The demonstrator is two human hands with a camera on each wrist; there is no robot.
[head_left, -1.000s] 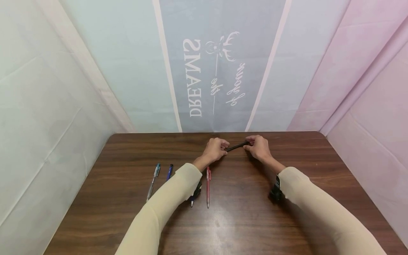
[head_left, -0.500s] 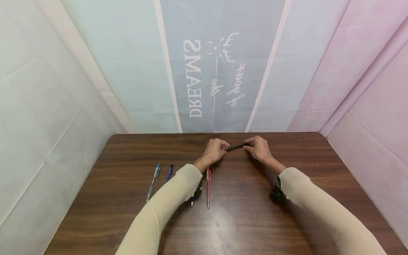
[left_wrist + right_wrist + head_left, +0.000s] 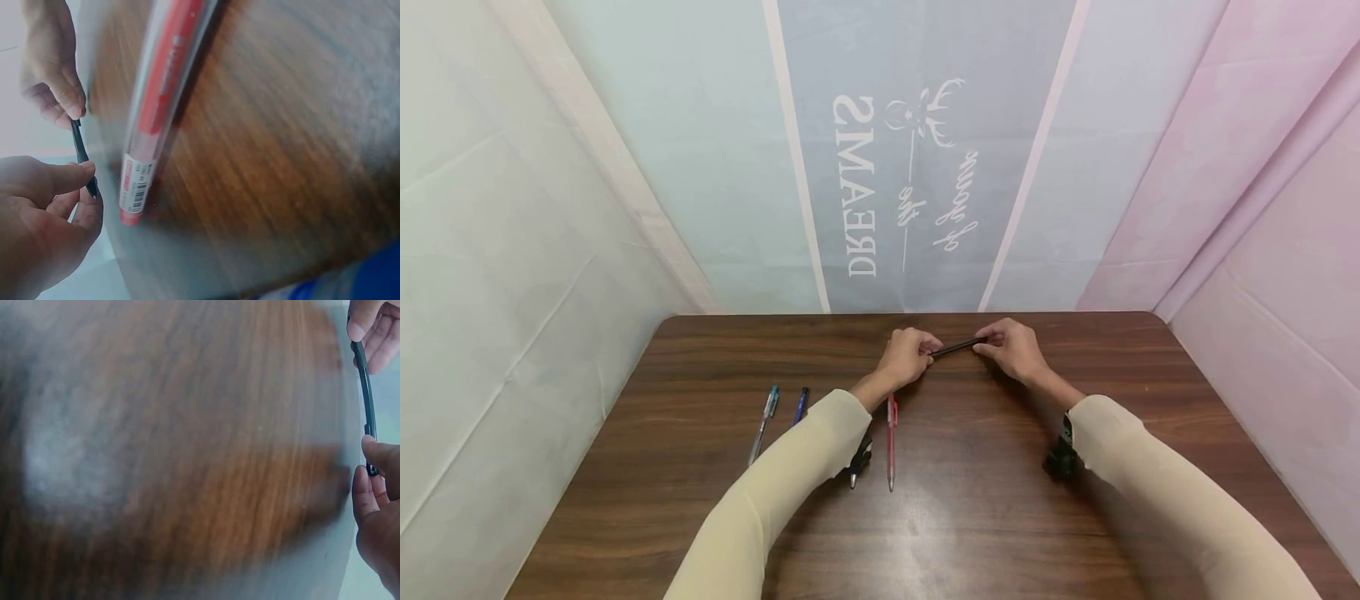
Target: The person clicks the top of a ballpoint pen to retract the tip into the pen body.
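A slim black pen (image 3: 957, 347) spans the space between both hands near the table's back edge. My left hand (image 3: 908, 357) pinches its left end between thumb and fingers, and my right hand (image 3: 1013, 348) pinches the other end. In the left wrist view the dark pen (image 3: 79, 142) runs from one set of fingertips to the other. The right wrist view has the pen (image 3: 367, 390) with its clip close to the right thumb. Just in front of my left wrist lies a red pen (image 3: 891, 446), its upper end beside the forearm.
On the wooden table (image 3: 970, 517), a clear pen with a teal cap (image 3: 765, 421) and a blue pen (image 3: 801, 404) lie left of the red one. A dark pen tip (image 3: 853, 480) pokes out under my left sleeve. A printed curtain (image 3: 925, 167) rises behind the back edge.
The right forearm has shifted slightly to the right. Both hands keep their pinch on the black pen, which stays nearly in place.
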